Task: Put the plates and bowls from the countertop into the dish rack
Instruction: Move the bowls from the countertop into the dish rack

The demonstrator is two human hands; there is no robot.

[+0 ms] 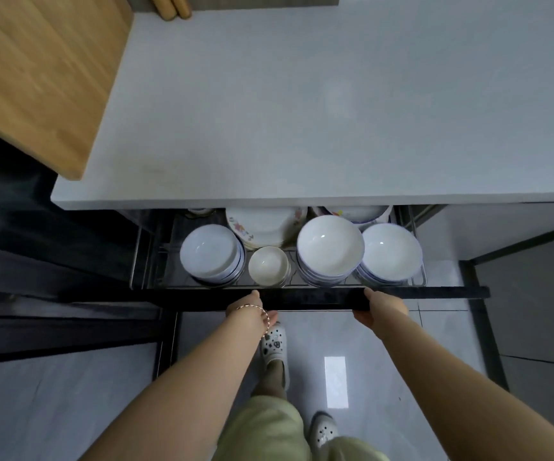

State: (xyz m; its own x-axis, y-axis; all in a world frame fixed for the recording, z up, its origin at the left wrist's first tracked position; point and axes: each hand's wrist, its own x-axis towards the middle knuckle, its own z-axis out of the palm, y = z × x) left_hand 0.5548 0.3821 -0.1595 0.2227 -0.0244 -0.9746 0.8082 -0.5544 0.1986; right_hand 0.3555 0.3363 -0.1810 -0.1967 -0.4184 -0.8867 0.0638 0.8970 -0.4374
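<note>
Black and glossy, the drawer front carries both hands: the left hand is curled over its top edge with the thumb showing underneath, and the right hand is wrapped around the same edge further along, fingers hidden behind the panel and thumb below. A thin bracelet circles the left wrist. Just beyond the gripped edge sits the dish rack, a wire frame pulled partly out from under the countertop. Straight past the left hand stands a small cream bowl, and to that hand's outer side is a stack of blue-rimmed bowls. Between the two hands, beyond the panel, a large white bowl tops another stack, and directly past the right hand lies a further stack of blue-rimmed bowls, the right stack, touching the big one. Behind these, half under the counter's lip, lean flowered plates. Far beyond the left hand, a wooden cutting board overhangs the counter's corner. Below the hands, two white clogs stand on the grey tiled floor.
</note>
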